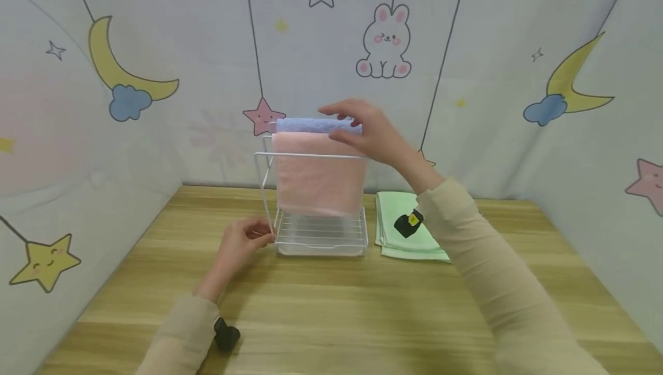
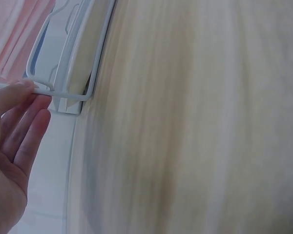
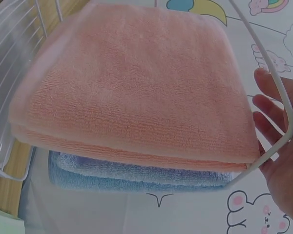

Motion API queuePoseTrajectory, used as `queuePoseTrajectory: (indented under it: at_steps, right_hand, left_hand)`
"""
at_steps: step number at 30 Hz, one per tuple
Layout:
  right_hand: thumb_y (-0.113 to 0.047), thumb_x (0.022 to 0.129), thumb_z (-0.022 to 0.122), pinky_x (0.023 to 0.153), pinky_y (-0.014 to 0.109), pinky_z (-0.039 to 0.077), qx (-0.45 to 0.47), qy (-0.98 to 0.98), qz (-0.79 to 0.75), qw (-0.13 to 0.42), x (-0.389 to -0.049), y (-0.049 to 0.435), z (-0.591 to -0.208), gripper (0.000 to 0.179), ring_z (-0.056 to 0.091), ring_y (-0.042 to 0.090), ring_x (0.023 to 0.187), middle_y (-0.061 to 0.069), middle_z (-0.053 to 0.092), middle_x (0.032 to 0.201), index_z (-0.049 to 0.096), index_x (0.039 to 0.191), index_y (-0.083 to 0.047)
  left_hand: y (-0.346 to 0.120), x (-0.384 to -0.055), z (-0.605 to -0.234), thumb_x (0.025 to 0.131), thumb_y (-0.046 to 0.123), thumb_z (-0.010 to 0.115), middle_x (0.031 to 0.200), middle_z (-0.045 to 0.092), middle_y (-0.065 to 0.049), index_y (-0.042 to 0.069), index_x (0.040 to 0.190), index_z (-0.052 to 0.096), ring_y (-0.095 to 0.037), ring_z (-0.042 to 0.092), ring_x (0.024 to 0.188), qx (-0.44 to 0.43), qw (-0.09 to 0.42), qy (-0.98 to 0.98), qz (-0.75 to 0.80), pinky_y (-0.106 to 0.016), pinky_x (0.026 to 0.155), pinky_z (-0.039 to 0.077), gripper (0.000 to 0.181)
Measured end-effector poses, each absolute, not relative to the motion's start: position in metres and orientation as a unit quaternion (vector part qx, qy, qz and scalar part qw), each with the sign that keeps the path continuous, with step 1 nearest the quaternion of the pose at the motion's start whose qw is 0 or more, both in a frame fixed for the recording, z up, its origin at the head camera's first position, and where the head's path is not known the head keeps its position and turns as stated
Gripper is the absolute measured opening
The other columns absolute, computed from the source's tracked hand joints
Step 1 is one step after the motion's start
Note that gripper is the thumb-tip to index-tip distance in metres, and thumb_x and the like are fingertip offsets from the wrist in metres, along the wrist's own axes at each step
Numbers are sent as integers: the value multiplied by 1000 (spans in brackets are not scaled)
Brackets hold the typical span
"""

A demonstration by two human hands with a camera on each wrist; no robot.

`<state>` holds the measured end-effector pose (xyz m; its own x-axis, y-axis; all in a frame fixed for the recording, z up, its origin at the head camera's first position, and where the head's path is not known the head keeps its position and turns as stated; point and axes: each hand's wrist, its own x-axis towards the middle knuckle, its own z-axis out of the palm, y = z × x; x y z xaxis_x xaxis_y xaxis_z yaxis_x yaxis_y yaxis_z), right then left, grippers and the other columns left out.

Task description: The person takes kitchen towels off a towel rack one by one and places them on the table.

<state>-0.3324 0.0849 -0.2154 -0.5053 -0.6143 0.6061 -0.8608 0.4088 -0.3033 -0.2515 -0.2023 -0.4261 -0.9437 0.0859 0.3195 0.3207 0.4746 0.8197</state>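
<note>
A white wire rack (image 1: 311, 155) stands on the wooden table with a slatted base and a tray under it. Over its upper bars hang a folded pink towel (image 1: 318, 185) in front and a blue towel (image 1: 300, 125) behind. My left hand (image 1: 239, 245) pinches the rack's wire low on the left side, between thumb and fingertips. At the top right corner of the towels is my right hand (image 1: 370, 129), its fingers loosely bent and spread. In the right wrist view its fingertips (image 3: 261, 75) lie beside the pink towel's edge, past the rack's wire.
A folded light green towel (image 1: 391, 243) lies on the table (image 1: 331, 312) just right of the rack. Behind the table hangs a pale backdrop (image 1: 207, 30) with cartoon moons, stars and a rabbit; similar walls close in both sides.
</note>
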Motion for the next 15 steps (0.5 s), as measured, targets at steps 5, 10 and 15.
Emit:
queuePoseTrajectory:
  at_steps: [5,10,15]
  right_hand:
    - [-25,85,68,88,34,49,455,-825,309,129,-331,81,-216,45,53,18,109,-1,58,129,56,128,-19]
    - [-23,83,71,91,31,47,436,-838,314,93,-330,80,-216,46,53,14,109,-4,58,128,57,127,-18]
    - [-21,83,71,92,29,46,406,-860,304,67,-330,78,-217,41,54,9,105,-7,62,121,60,123,-21]
  left_hand:
    - [-199,-249,-426,77,4,74,85,72,-13,3,90,66,-10,67,73,-111,132,-855,-490,-19,64,55,15]
    - [-197,-247,-423,77,6,75,85,72,-13,4,89,66,-12,67,73,-104,141,-857,-484,-18,63,54,15]
    - [-196,-247,-424,77,6,75,85,72,-13,4,89,66,-11,67,72,-100,142,-857,-486,-18,63,54,15]
